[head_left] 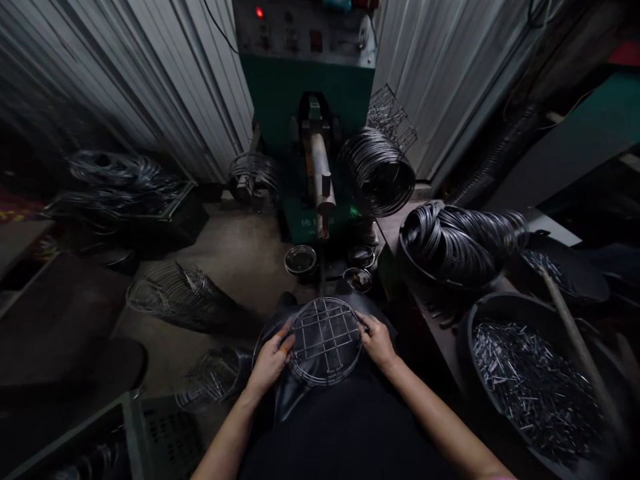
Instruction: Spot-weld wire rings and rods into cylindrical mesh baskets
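A round wire rack [327, 340] with a crossed grid inside its ring is held above my lap. My left hand [273, 360] is closed on the rack's left edge, and my right hand [376, 339] pinches the right edge. Ahead of the rack stands a green machine [270, 87] with a pale cylindrical arm [320, 167] that points toward me. The rack is apart from that arm. Dark cloth covers my lap beneath the rack.
At right, one basin [465, 347] holds short metal pins and another holds wire rings [450, 240]. Bundled rings [377, 173] hang beside the machine. Stacked wire pieces [175, 293] stand on the floor at left, near a green crate [133, 427]. A small bowl [301, 260] lies below the machine arm.
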